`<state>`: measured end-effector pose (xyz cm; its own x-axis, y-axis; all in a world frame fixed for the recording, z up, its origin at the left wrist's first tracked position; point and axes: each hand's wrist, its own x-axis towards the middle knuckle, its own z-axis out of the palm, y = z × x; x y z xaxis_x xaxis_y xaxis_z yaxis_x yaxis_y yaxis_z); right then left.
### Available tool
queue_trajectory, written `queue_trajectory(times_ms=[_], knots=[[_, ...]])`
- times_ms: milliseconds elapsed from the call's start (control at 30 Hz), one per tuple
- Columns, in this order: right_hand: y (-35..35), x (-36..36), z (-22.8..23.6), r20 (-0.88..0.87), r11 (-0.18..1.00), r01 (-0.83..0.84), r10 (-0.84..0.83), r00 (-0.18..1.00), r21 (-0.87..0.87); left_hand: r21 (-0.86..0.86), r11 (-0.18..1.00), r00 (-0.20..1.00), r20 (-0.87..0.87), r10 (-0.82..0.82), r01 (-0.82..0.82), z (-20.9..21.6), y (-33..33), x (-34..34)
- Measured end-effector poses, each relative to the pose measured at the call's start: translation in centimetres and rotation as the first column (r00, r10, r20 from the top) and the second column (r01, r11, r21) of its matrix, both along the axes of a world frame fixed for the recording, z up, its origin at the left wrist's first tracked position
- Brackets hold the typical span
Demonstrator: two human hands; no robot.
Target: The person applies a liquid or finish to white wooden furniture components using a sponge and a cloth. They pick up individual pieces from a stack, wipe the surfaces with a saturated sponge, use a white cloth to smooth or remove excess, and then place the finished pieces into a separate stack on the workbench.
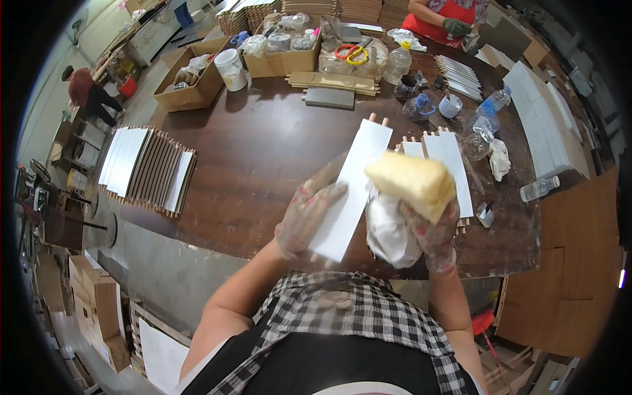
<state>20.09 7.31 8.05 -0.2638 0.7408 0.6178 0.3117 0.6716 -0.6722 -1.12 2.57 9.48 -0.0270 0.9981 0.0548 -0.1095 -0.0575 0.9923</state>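
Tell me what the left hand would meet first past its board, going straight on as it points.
Likely the yellow block in the right hand: the left hand points rightward and slightly up in view, across the white board. Depth is unclear, so it could pass below.

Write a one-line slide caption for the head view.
At a brown table, the gloved left hand holds a white panel; the gloved right hand, a yellow sponge-like block.

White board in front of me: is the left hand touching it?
Touching. The head view shows the gloved left hand at the white board's left edge, its thumb lying on the face.
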Motion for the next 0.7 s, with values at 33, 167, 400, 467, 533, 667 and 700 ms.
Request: queue_trajectory(times_ms=[33, 167, 400, 467, 533, 667, 700], knots=[[-0.8, -0.1, -0.6, -0.095, 0.979, -0.202, 0.198, 0.976, -0.039, 0.071, 0.997, 0.984, -0.178, -0.01, 0.023, -1.4, 0.5, -0.7], [-2.3, -0.1, -3.4, -0.585, 0.578, -0.815, 0.65, 0.485, -0.033, 0.29, 0.957, 0.864, -0.478, 0.156, -0.012, -3.8, 2.6, -1.6], [-1.2, -0.3, -2.3, -0.251, 0.847, -0.374, 0.295, 0.922, -0.379, 0.278, 0.961, 0.95, -0.298, 0.096, -0.01, -4.8, 4.0, -2.0], [-2.0, 0.1, -4.0, -0.557, 0.68, -0.68, 0.464, 0.689, -0.275, 0.527, 0.85, 0.888, -0.399, 0.23, 0.016, -5.3, 4.8, -2.5], [-2.3, 1.8, -5.6, -0.192, 0.713, -0.654, 0.625, 0.757, -0.253, 0.714, 0.696, 0.794, -0.465, 0.392, 0.075, -5.6, 4.9, -2.9], [0.9, 4.4, -5.7, -0.403, 0.907, -0.297, 0.162, 0.901, -0.3, 0.17, 0.983, 0.995, -0.05, 0.083, -0.074, -5.3, 3.5, -2.4], [0.6, 3.0, -3.7, -0.646, 0.82, -0.364, -0.01, 0.763, -0.442, 0.026, 0.998, 0.969, 0.245, 0.041, -0.049, -5.1, 3.4, -2.0]])
